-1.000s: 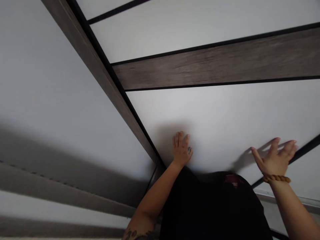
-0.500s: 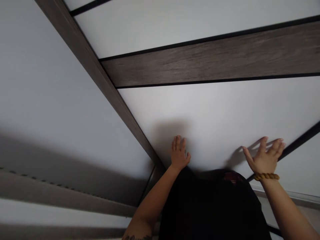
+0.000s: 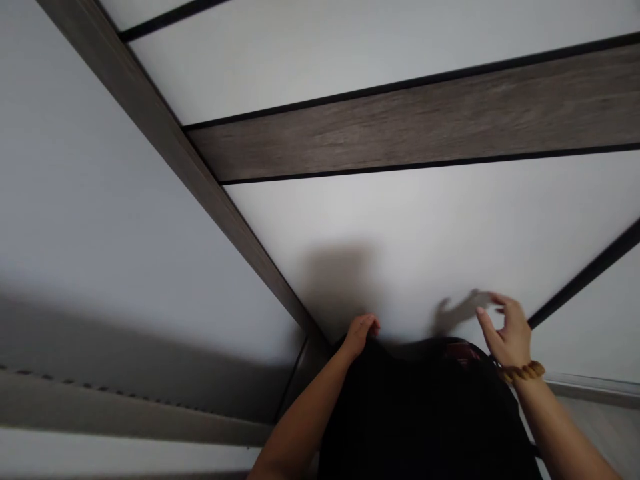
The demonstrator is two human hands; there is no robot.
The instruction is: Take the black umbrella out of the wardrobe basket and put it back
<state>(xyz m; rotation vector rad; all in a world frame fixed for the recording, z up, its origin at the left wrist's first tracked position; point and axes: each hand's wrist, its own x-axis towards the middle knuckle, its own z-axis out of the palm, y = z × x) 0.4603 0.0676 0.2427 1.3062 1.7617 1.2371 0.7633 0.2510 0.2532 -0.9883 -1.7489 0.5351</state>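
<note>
My left hand is low in front of the white panel, beside the black clothing on my body. Its fingers are bent inward and close together, and nothing shows in them; the palm is hidden. On the other side, my right hand is near the lower right of the same panel, its thumb and curved fingers apart, with no object between them. Whether its fingertips touch the panel I cannot tell. A brown twisted bracelet circles the right wrist. Both hands cast shadows on the panel.
A brown wood-grain band with black edge strips crosses above the panel. A wood-grain upright frame slants down the left, beside a plain grey-white surface. A black strip borders the panel at right. Grey flooring shows at lower right.
My left hand has dropped toward my body, its spread fingers now curled. My right hand has moved left and slightly down, its fingers bending. The view has shifted slightly.
</note>
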